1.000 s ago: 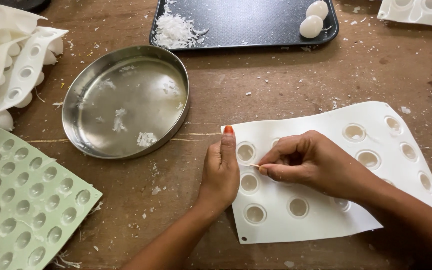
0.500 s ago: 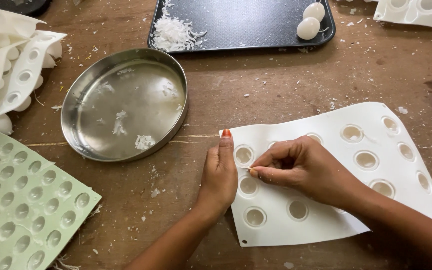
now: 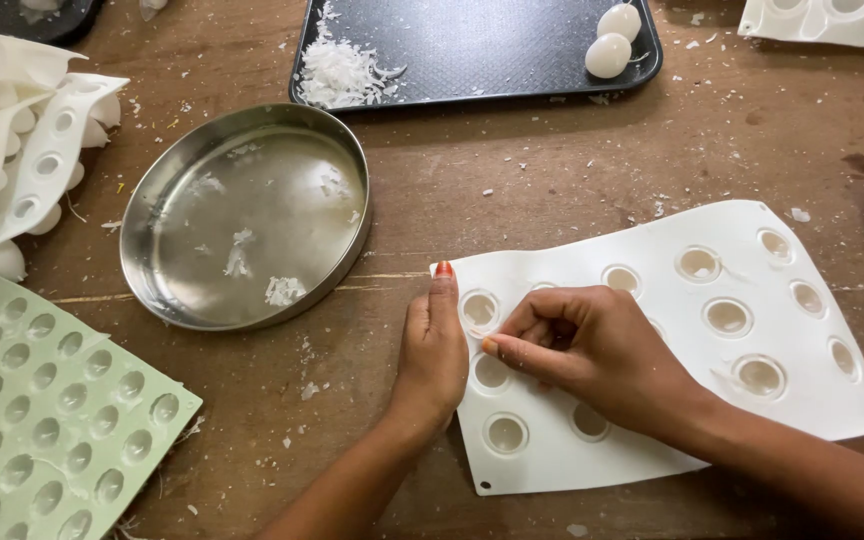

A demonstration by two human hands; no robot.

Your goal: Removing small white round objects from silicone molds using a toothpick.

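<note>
Your left hand (image 3: 432,345) lies flat, fingers straight, pinning the white mould sheet's (image 3: 752,400) left edge to the table (image 3: 552,170). Your right hand (image 3: 592,350) curls over it – fingertips pinched, grip contents unclear. Visible cavities look filled; two white balls (image 3: 607,55) already sit on the black tray (image 3: 472,40).

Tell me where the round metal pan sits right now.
In the head view the round metal pan sits upper left of centre on the wooden table, between the black tray and the green mould, left of the white mould.
</note>
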